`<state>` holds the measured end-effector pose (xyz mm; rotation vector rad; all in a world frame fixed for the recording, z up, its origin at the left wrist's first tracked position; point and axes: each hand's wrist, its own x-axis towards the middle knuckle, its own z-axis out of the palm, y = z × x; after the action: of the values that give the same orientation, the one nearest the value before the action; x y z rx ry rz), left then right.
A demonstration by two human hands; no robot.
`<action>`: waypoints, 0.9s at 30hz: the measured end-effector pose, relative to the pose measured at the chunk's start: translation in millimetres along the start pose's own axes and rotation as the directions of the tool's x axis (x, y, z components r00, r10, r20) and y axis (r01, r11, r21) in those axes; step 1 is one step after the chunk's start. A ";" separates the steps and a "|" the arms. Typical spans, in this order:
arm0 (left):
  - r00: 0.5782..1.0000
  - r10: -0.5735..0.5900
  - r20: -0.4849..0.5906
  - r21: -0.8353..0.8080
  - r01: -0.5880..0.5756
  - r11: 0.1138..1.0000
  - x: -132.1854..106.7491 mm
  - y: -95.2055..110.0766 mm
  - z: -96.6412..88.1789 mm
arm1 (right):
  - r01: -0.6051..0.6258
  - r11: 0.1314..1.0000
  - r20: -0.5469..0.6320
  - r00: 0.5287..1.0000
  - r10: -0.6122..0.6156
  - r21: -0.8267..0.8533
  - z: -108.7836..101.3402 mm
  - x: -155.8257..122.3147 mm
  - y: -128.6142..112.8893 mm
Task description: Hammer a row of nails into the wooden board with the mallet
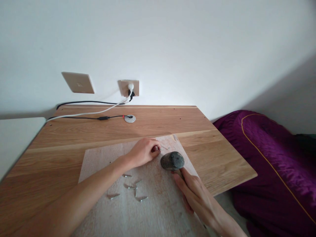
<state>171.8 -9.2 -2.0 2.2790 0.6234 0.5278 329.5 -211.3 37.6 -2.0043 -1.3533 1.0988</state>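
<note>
My right hand (195, 191) grips a mallet by its handle, close under the dark, rounded mallet head (172, 160). The mallet head hangs over the pale wooden board (158, 204). On the far part of that board rests my left hand (145, 152), its thumb and fingers pinched around a small screw (160, 149); only the screw's shiny end shows. Another screw (168, 148) is just right of those fingertips. Several loose silver screws (136, 192) are scattered on the board nearer to me, below my left forearm.
Beneath the board is a wooden desk (217, 148) against a white wall. White and black cables (86, 114) run from a wall socket (123, 87) across its back left. A white panel (19, 141) borders the left side. Purple fabric (266, 171) bulges beyond the right edge.
</note>
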 end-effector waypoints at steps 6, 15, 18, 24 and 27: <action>0.998 0.010 0.063 0.014 -0.011 1.000 1.8 4.0 -7.7 | 0.053 0.993 -0.021 0.998 -0.056 -0.105 1.4 4.7 3.7; 0.965 0.037 0.258 0.147 -0.077 0.986 -47.3 16.1 -79.0 | 0.129 0.978 -0.100 0.984 -0.147 -0.166 6.3 4.5 7.5; 0.937 -0.005 0.349 0.148 -0.050 0.988 -74.1 24.1 -88.1 | 0.124 0.978 -0.102 0.985 -0.142 -0.168 7.0 4.4 3.7; 0.923 -0.034 0.382 0.293 -0.087 0.952 -89.0 39.5 -57.8 | 0.152 0.977 -0.078 0.983 -0.165 -0.151 5.3 2.9 1.0; 0.941 -0.004 0.339 0.344 -0.120 0.931 -83.4 39.9 -40.3 | 0.136 0.976 -0.084 0.985 -0.152 -0.168 5.7 3.5 2.0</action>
<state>94.9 -60.9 37.8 2.6596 0.5109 0.0407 326.6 -209.1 31.7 -2.0063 -1.5526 0.8406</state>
